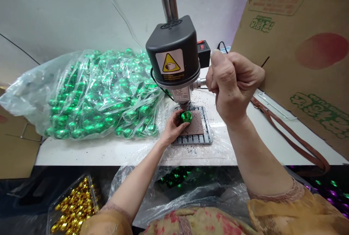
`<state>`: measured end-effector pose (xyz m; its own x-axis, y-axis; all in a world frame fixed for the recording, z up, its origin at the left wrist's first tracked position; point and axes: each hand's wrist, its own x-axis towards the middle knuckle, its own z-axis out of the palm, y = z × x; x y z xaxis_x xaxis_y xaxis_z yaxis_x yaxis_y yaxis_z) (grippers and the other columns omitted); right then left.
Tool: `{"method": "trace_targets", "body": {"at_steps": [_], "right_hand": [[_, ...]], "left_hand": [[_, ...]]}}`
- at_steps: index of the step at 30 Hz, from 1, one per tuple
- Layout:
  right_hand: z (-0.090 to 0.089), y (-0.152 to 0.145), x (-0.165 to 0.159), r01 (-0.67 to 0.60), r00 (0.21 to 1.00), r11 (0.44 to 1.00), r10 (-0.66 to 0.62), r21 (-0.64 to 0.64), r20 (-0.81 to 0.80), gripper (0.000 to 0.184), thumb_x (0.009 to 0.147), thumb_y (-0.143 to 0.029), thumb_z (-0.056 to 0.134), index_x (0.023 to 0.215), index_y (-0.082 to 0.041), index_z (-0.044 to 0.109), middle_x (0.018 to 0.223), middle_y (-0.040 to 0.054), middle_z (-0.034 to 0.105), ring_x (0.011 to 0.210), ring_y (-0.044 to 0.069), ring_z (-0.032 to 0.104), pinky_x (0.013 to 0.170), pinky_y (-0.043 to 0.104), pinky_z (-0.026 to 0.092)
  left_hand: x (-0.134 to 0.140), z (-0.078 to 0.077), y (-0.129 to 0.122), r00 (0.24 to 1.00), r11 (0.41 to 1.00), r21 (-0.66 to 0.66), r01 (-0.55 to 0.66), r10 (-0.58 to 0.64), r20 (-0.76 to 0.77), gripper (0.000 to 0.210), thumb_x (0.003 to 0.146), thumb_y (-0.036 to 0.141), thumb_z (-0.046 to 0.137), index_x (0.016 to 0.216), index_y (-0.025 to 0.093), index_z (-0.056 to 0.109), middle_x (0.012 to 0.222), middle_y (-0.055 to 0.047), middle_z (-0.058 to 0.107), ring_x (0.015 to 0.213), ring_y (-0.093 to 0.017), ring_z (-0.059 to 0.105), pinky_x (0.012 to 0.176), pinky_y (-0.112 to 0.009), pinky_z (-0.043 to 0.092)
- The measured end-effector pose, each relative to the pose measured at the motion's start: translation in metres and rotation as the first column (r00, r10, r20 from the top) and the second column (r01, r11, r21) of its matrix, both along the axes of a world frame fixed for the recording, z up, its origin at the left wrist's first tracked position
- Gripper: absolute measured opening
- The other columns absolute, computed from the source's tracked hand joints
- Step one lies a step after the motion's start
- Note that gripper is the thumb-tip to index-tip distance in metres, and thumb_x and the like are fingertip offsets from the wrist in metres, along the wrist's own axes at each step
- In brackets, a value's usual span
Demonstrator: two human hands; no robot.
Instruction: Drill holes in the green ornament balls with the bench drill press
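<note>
Between the thumb and fingers of my left hand (173, 127) is a shiny green faceted ball (186, 117). It rests on a brown board (196, 123) that lies on the slotted metal base (206, 133) of a small drill press (172, 46). The drill's chuck (184, 105) is directly above the ball; whether the bit is inside it I cannot tell. My right hand (231, 82) is closed in a fist around the press's feed lever (202, 82), whose grip is mostly hidden by the fingers. Dark shavings are scattered around the base.
A clear plastic bag of green balls (103, 96) fills the table's left side. A large cardboard box (300, 56) and a brown strap (289, 133) are on the right. Below the table edge are a container of gold balls (73, 206) and plastic sheeting (212, 187) with green pieces.
</note>
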<state>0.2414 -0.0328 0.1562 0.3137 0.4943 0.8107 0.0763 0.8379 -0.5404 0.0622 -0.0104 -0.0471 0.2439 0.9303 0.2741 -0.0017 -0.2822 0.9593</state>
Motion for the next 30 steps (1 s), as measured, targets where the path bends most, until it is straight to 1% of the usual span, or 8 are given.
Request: {"method": "trace_targets", "body": {"at_steps": [3, 6, 8, 11, 17, 21, 26, 30], "right_hand": [[-0.001, 0.000, -0.001, -0.019, 0.999, 0.999, 0.020, 0.040, -0.043, 0.053, 0.092, -0.048, 0.064, 0.054, -0.022, 0.037, 0.047, -0.0037, 0.039, 0.043, 0.010, 0.032, 0.044, 0.035, 0.028], [-0.002, 0.001, -0.001, -0.015, 0.999, 1.000, 0.016, 0.021, -0.051, 0.054, 0.090, -0.052, 0.065, 0.054, -0.023, 0.038, 0.047, -0.0026, 0.039, 0.044, 0.011, 0.033, 0.045, 0.037, 0.029], [-0.002, 0.001, -0.001, -0.013, 0.999, 1.000, 0.013, -0.014, -0.051, 0.054, 0.090, -0.055, 0.064, 0.054, -0.023, 0.038, 0.047, -0.0019, 0.038, 0.045, 0.012, 0.032, 0.047, 0.037, 0.031], [-0.002, 0.002, 0.000, -0.010, 0.999, 0.999, 0.008, -0.041, -0.041, 0.054, 0.090, -0.055, 0.063, 0.054, -0.024, 0.038, 0.047, -0.0017, 0.038, 0.046, 0.013, 0.033, 0.048, 0.038, 0.032], [-0.003, 0.001, -0.001, -0.016, 0.999, 0.998, 0.019, 0.067, -0.041, 0.051, 0.094, -0.042, 0.064, 0.054, -0.021, 0.038, 0.047, -0.0041, 0.036, 0.043, 0.008, 0.032, 0.045, 0.033, 0.027], [-0.013, -0.002, -0.003, 0.020, 0.999, 0.995, -0.017, 0.097, -0.033, 0.050, 0.098, -0.033, 0.059, 0.055, -0.019, 0.038, 0.050, -0.0047, 0.034, 0.045, 0.006, 0.031, 0.049, 0.031, 0.021], [-0.028, -0.003, -0.005, 0.063, 0.998, 0.993, -0.059, 0.097, -0.036, 0.053, 0.099, -0.036, 0.056, 0.054, -0.021, 0.031, 0.050, -0.0035, 0.029, 0.045, 0.008, 0.028, 0.052, 0.035, 0.021], [-0.034, -0.002, -0.006, 0.068, 0.996, 0.991, -0.061, 0.118, -0.063, 0.052, 0.098, -0.034, 0.056, 0.055, -0.021, 0.028, 0.050, -0.0035, 0.026, 0.044, 0.008, 0.026, 0.051, 0.035, 0.019]], "left_hand": [[0.001, 0.005, -0.007, 0.997, 1.000, 0.006, -0.015, 0.015, -0.076, 0.063, 0.079, 0.044, 0.086, 0.130, 0.022, 0.057, 0.123, -0.010, 0.068, 0.115, -0.026, 0.066, 0.105, -0.045, 0.052], [0.006, 0.010, -0.014, 0.991, 0.998, 0.026, -0.053, 0.056, -0.120, 0.056, 0.082, 0.045, 0.083, 0.127, 0.021, 0.060, 0.127, -0.011, 0.067, 0.119, -0.026, 0.065, 0.107, -0.044, 0.051], [0.011, 0.010, -0.017, 0.991, 0.995, 0.026, -0.096, 0.098, -0.095, 0.052, 0.083, 0.046, 0.082, 0.123, 0.021, 0.061, 0.126, -0.011, 0.068, 0.117, -0.026, 0.065, 0.105, -0.043, 0.052], [0.016, 0.009, -0.019, 0.991, 0.991, -0.004, -0.135, 0.135, -0.023, 0.056, 0.080, 0.047, 0.085, 0.124, 0.022, 0.058, 0.125, -0.010, 0.069, 0.113, -0.024, 0.067, 0.102, -0.042, 0.054], [0.018, 0.012, -0.022, 0.990, 0.991, -0.008, -0.135, 0.134, -0.046, 0.053, 0.081, 0.047, 0.084, 0.120, 0.021, 0.060, 0.118, -0.009, 0.069, 0.107, -0.022, 0.068, 0.097, -0.040, 0.055], [0.016, 0.013, -0.021, 0.989, 0.991, 0.000, -0.136, 0.136, -0.055, 0.053, 0.080, 0.048, 0.084, 0.119, 0.020, 0.060, 0.120, -0.010, 0.069, 0.110, -0.023, 0.067, 0.100, -0.041, 0.054], [0.017, 0.010, -0.020, 0.992, 0.992, 0.017, -0.122, 0.122, -0.032, 0.054, 0.081, 0.048, 0.084, 0.120, 0.020, 0.059, 0.124, -0.011, 0.069, 0.116, -0.025, 0.066, 0.106, -0.043, 0.051], [0.017, 0.009, -0.020, 0.993, 0.993, 0.026, -0.116, 0.117, -0.025, 0.055, 0.081, 0.049, 0.084, 0.120, 0.020, 0.059, 0.123, -0.011, 0.069, 0.116, -0.025, 0.066, 0.105, -0.042, 0.051]]}}
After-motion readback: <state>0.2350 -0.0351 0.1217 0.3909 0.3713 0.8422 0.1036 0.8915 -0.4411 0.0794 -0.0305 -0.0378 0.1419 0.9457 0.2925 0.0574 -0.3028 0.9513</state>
